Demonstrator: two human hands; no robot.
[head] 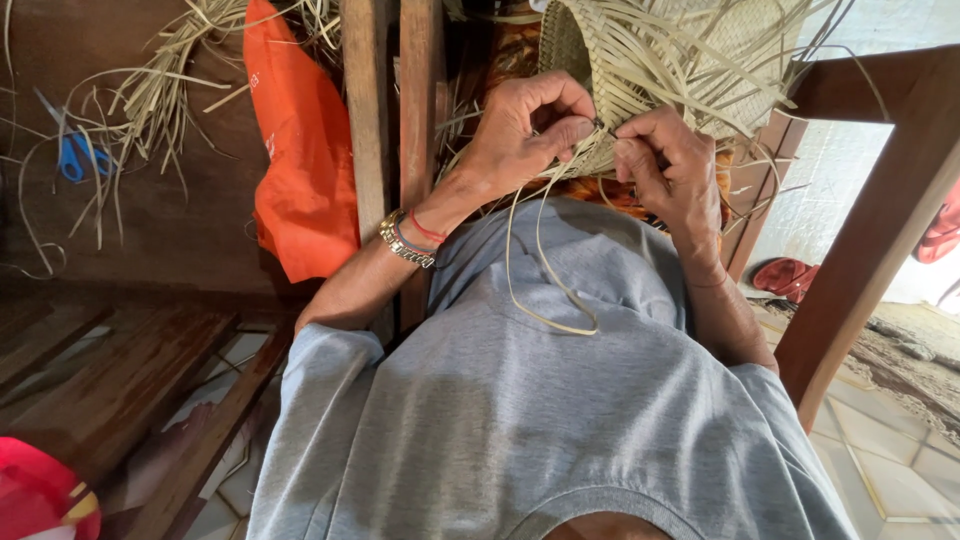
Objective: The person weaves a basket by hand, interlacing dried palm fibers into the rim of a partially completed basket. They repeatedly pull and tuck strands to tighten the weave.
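Pinching a pale strip (545,270) where it met the half-woven basket (640,60), the left hand (530,125) and the right hand (665,165) sat close together, fingertips nearly touching, both closed on the weave; the basket rested against the person's lap, its loose strands fanning outward, seemingly so the working edge faced the fingers; the strip's slack looped down over the grey shirt (560,400); blue scissors (72,150) lay well apart among loose straw; an orange cloth (300,150) hung beside a wooden post (365,120).

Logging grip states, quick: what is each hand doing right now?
Left hand: closed, pinching a pale flat straw strip against the half-woven straw basket.
Right hand: closed, gripping the basket's loose strips.
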